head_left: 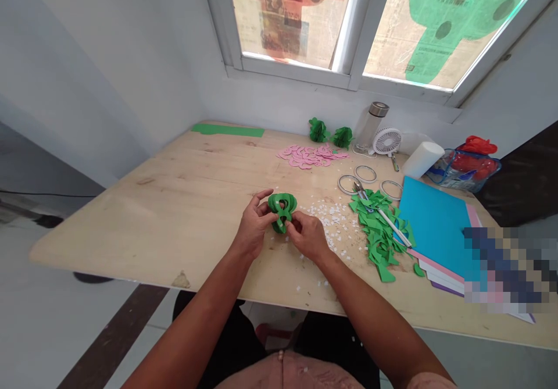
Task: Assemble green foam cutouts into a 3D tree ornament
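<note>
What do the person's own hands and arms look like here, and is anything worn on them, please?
The left hand and right hand are bare, with no gloves, and no watch or bracelet shows on either wrist. Both forearms are uncovered. At the picture's lower edge, a pale pink fabric sleeve shows on the right arm; the left sleeve is out of view.

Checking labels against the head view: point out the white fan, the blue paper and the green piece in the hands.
White fan (387, 142): head view, on its round grille.
Blue paper (436, 220): head view, middle of the sheet.
Green piece (283, 203): head view, on its layered body.
</note>
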The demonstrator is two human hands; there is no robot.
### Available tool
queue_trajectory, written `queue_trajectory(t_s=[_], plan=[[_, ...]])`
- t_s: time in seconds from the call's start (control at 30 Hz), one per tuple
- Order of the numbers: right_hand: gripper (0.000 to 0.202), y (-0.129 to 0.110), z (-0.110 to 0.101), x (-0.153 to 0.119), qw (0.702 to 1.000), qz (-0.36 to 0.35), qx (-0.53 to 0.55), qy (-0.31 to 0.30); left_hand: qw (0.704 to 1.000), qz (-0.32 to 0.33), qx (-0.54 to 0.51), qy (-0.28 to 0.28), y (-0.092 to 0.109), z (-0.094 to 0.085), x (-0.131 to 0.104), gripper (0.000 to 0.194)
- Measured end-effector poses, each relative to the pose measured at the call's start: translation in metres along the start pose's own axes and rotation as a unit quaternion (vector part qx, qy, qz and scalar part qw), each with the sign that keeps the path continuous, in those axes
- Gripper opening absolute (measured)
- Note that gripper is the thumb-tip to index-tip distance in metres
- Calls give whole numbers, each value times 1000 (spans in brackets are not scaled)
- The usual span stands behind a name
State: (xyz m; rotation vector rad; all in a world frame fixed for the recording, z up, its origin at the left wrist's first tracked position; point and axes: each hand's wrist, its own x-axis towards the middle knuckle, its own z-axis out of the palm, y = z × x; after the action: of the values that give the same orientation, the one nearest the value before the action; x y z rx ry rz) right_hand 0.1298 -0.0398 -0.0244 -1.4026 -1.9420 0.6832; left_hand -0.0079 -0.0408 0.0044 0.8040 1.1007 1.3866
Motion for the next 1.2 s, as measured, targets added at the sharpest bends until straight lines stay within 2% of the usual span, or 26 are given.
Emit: queue_trajectory(t_s=[0.4,0.73,0.93,1.2], plan=[[15,2,2,0,992,-14,-124,19,999,15,-23,25,-6,8,-2,62],[14,-2,1,-1,983,-61,-170,15,997,39,5,65,-15,15,-1,73],[13,-4,0,-2,986,-60,-157,9,998,14,-37,45,-14,11,0,70],[16,-5,-2,-3,996,-44,-80,8,997,-3,-73,39,-12,5,-1,64]])
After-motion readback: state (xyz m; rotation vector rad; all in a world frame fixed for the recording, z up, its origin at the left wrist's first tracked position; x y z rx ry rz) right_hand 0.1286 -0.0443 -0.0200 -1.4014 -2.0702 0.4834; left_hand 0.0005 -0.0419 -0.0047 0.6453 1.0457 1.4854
